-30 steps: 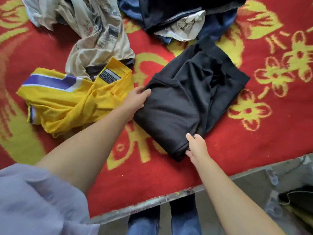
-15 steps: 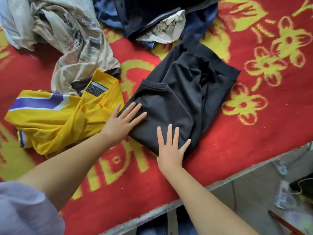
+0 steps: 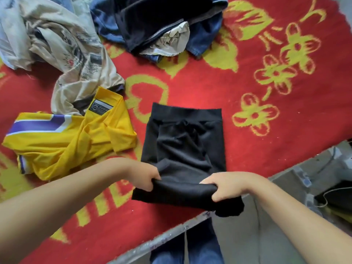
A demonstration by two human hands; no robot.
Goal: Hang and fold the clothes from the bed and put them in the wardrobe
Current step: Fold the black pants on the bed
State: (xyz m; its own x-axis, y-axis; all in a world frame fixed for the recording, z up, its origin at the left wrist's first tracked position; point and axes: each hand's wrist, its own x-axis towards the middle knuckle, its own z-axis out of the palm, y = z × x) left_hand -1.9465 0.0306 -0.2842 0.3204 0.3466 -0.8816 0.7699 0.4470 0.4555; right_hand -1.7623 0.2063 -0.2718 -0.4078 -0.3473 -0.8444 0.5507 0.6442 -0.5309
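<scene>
Black garment (image 3: 182, 147) lies flat on the red blanket (image 3: 247, 96), part-folded, waistband end away from me. My left hand (image 3: 144, 176) is closed on its near left corner; my right hand (image 3: 222, 187) is closed on the near right, fingers curled under the cloth. Near edge is lifted and bunched between both grips, hanging a little past the bed edge (image 3: 171, 237).

Progress, as I judge it: early. This one piece is mid-fold, probably one more fold over toward the waistband.

Left to do:
- yellow jersey (image 3: 62, 143), crumpled, just left of the black garment
- beige printed top (image 3: 76, 54), in a heap beyond the jersey
- dark blue pile (image 3: 156, 21), beyond the black garment, well apart from it

Nothing hung yet that I can see. No wardrobe or hangers in view.
</scene>
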